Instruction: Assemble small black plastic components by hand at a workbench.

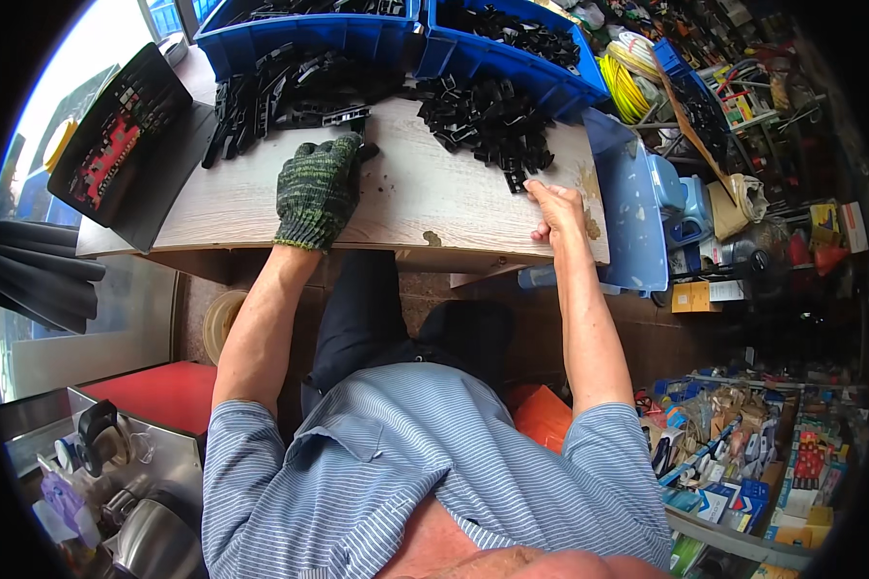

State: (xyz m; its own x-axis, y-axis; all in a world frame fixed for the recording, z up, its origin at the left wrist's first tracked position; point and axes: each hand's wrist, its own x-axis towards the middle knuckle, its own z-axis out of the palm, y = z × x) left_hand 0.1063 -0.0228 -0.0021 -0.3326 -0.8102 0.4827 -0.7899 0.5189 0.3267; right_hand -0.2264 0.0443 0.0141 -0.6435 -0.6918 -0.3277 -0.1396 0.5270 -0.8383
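Blk plastic pcs (pixel 485 124) at R hand (pixel 558 207)

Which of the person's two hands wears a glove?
The left hand, in a green and black knitted glove; the right hand, by the pile of small black pieces, is bare.

No writing is coming out readable: the tilted screen (pixel 119 145) is showing red and pale marks too small to decipher, and the blue-and-white boxes (pixel 714 506) are carrying only blurred markings.
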